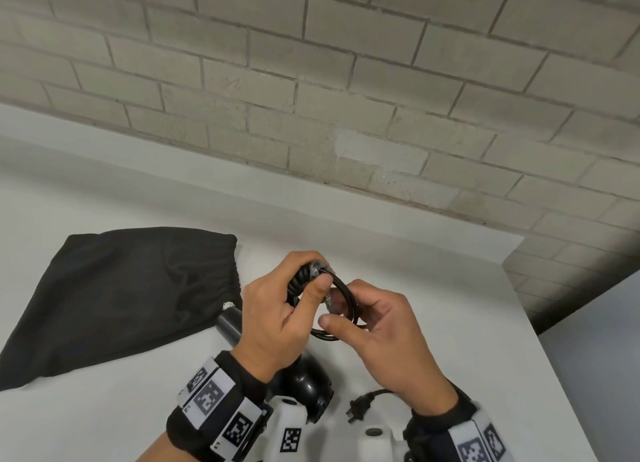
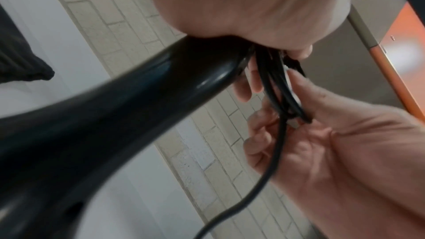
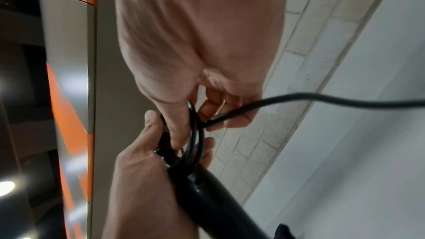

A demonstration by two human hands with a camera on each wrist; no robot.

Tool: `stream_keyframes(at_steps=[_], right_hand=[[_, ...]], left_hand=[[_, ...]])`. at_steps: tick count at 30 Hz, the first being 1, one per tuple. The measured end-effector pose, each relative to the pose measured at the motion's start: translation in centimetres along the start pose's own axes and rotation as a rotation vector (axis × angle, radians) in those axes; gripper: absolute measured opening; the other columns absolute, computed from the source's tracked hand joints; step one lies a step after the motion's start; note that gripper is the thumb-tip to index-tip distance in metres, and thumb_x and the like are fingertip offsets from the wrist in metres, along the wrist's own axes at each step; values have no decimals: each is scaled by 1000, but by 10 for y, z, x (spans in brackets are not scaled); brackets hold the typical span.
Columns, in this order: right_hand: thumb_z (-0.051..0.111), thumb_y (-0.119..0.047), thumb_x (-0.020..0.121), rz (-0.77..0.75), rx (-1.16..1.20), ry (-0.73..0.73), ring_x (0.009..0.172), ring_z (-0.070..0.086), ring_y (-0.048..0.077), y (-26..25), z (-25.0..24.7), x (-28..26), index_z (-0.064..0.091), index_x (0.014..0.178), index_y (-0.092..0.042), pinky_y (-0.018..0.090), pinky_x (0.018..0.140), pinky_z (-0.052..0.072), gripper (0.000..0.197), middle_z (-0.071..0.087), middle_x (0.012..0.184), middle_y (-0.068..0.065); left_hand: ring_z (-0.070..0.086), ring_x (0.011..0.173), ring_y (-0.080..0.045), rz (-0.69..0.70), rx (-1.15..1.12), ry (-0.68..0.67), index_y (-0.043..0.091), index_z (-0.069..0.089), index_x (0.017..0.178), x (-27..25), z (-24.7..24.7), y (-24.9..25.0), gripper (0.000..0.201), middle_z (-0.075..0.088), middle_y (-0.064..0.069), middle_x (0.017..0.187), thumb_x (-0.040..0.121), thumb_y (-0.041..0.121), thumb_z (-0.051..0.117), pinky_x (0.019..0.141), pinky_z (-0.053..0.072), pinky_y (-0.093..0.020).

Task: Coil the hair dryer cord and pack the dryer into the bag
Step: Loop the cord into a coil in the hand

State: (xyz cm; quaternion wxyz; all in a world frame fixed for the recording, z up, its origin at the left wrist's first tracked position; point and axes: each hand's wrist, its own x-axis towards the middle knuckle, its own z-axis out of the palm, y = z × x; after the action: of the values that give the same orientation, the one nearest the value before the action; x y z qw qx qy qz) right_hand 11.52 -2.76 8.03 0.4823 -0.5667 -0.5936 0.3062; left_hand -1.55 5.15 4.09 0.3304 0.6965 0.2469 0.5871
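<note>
A black hair dryer (image 1: 308, 382) is held tilted above the white table, its body low between my wrists. My left hand (image 1: 317, 271) grips the end of the dryer's handle (image 2: 115, 115) and holds several loops of the black cord (image 1: 341, 288) against it. My right hand (image 1: 341, 305) pinches the lower side of the coiled loops between thumb and fingers. From there the loose cord (image 3: 322, 97) trails down to the plug (image 1: 360, 409), which lies on the table by my right wrist. The black cloth bag (image 1: 121, 298) lies flat at the left, its gathered mouth towards the hands.
The white table (image 1: 450, 288) ends at a corner on the right and meets a pale brick wall (image 1: 311, 97) behind. An orange and grey panel (image 3: 69, 97) shows in the right wrist view.
</note>
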Motion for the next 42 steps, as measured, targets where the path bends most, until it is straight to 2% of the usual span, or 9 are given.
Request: stream_keyframes(at_steps=[5,10,13,16,20,24,29,35,42], right_hand=[[87,-17,67,48,-67,188,83,62,7,0,5,-2,65,96,-36,26,73,47,41,71,81,-13],[85,-22,72,-290,-473,537,86,51,8,19,22,-8,60,98,-30,16,72,46,37,48,97,-7],[67,-30,89,-313,-780,485,65,49,15,18,29,-10,71,98,-20,28,45,46,15,50,85,-1],[54,-30,96,-149,-843,348,52,49,13,9,36,-12,70,97,-18,28,40,45,20,53,76,-4],[44,-30,100,129,-641,135,69,55,12,-6,35,-15,66,91,-18,22,62,46,26,60,77,-6],[53,-29,98,250,-318,34,45,45,7,-37,16,-15,67,78,-18,16,48,36,27,51,54,1],[59,-31,95,429,46,-141,67,65,10,-36,1,-7,68,74,-15,35,84,56,28,57,69,3],[54,-35,95,443,787,-228,95,54,31,-20,-3,-6,52,61,-10,39,83,47,42,57,99,20],[68,-19,90,46,145,26,103,65,15,6,5,-28,69,94,-27,26,88,50,9,69,103,-3]], left_hand=[[68,65,-21,-89,33,1,24,64,93,5,2,2,34,70,1,73,94,55,51,60,54,-47],[67,60,-20,-106,73,49,24,63,91,6,5,1,42,66,3,65,93,63,48,58,53,-48],[65,58,-18,-97,99,78,27,60,92,5,6,0,40,65,4,64,93,64,47,57,53,-46],[66,58,-16,-71,122,76,28,59,94,3,7,-1,38,66,5,64,93,64,46,55,53,-44],[66,57,-12,-14,157,89,28,59,94,1,9,-1,37,66,8,63,96,62,44,53,53,-41],[66,55,-13,19,170,146,27,58,96,0,10,-3,38,66,8,61,97,62,43,51,52,-40],[66,55,-17,15,138,178,27,60,99,-4,11,-2,39,67,4,64,96,63,44,49,52,-42],[71,65,-20,-28,39,165,34,59,122,-1,9,0,33,75,6,83,96,53,52,62,57,-45],[70,63,-21,-47,53,141,32,57,107,5,11,-1,31,74,4,83,95,59,50,59,56,-46]])
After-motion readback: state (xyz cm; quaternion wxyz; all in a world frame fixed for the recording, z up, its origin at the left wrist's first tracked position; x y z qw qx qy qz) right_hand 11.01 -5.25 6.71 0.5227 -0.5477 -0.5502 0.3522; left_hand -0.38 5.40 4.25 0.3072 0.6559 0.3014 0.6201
